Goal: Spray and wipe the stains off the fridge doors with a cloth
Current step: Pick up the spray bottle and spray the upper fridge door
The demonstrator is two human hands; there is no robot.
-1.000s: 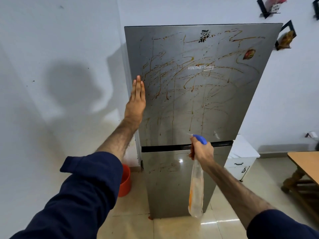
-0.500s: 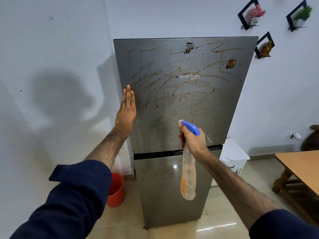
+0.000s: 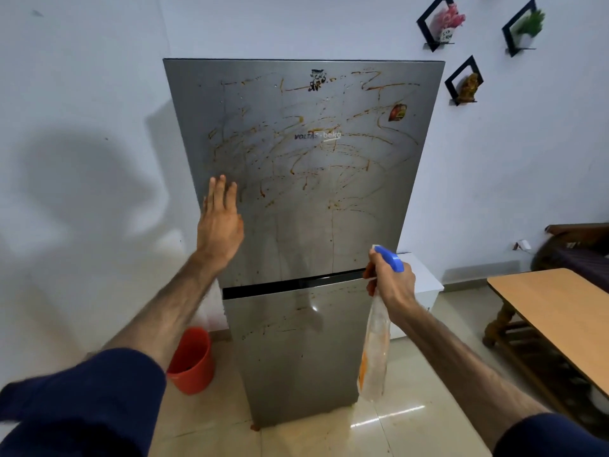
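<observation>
The steel fridge (image 3: 306, 199) stands against the wall, its upper door streaked with orange-brown stains (image 3: 296, 159). The left hand (image 3: 220, 222) lies flat and open on that door's left edge. The right hand (image 3: 392, 282) is closed around a blue-headed spray bottle (image 3: 374, 351) near the door gap.

Two bare forearms extend from dark navy sleeves, each pushed up to about the elbow. The left sleeve (image 3: 82, 400) bunches into loose folds at its rolled edge, its fabric blurred at the frame's bottom corner; the right sleeve (image 3: 553, 437) shows only a rounded cuff edge. Dark hair covers both forearms. The left hand (image 3: 220, 222) and right hand (image 3: 392, 285) carry no gloves, and no rings or watch seem to be worn, though the picture is soft.
</observation>
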